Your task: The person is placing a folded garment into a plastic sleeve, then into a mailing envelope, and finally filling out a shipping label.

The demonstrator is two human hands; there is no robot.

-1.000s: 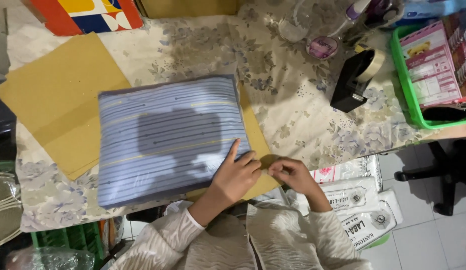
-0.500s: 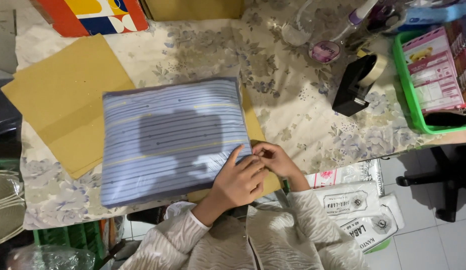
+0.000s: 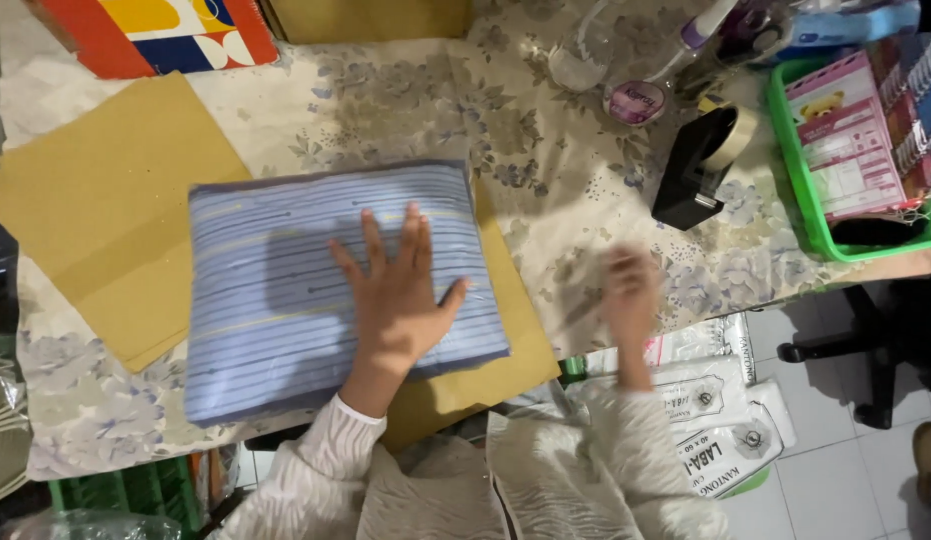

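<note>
A blue striped folded fabric pack point(image 3: 276, 290) in clear wrap lies on a brown paper sheet point(image 3: 506, 350) on the flowered table. My left hand point(image 3: 396, 295) rests flat on the pack's right half, fingers spread, holding nothing. My right hand point(image 3: 631, 290) is blurred with motion over the table's front edge, right of the brown sheet; whether its fingers are open or closed does not show. A black tape dispenser point(image 3: 698, 165) stands beyond the right hand.
More brown paper sheets point(image 3: 96, 210) lie at the left. A green basket point(image 3: 798, 190) with booklets sits at the far right. A clear bottle point(image 3: 586, 50) and a colourful box point(image 3: 156, 30) stand at the back. White printed bags point(image 3: 721, 420) lie below the table edge.
My left hand moved from the pack's lower right corner up onto its top and spread flat. My right hand left that corner and swung to the right.
</note>
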